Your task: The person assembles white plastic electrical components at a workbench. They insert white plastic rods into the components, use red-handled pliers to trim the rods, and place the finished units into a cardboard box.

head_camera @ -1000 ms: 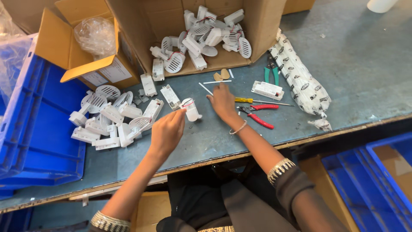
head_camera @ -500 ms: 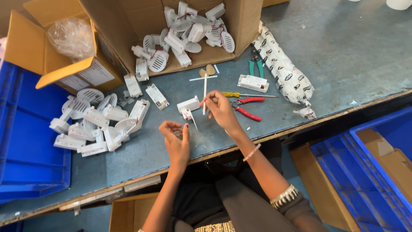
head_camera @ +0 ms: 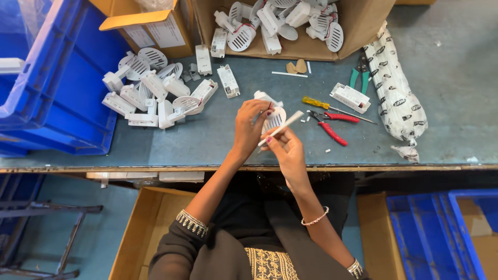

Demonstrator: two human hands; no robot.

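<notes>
Hands meet over the middle of the grey-blue workbench (head_camera: 218, 140), seen from above. Our left hand (head_camera: 250, 124) closes around a small white plastic lamp fitting with a slotted round face (head_camera: 273, 118), lifted just above the bench. Our right hand (head_camera: 284, 148) pinches a thin white stick-like tool (head_camera: 282, 126) between finger and thumb, its tip touching the fitting's slotted face.

We judge the fitting light and rigid, with smooth plastic that may slip; its body behind the round face looks the safest place to hold, since the thin slats and a short red wire near the fingers seem easy to damage. The stick looks light and stiff.

Just to the right lie red-handled pliers (head_camera: 332, 129), a yellow-handled screwdriver (head_camera: 317, 102) and a white rectangular driver box (head_camera: 350, 97). A heap of similar white fittings (head_camera: 155, 96) sits to the left, beside a blue plastic crate (head_camera: 57, 93).

Our fingers hide most of the fitting's body, so we cannot tell how the wire attaches. An open cardboard box of more fittings (head_camera: 290, 49) is cut off at the top edge.
</notes>
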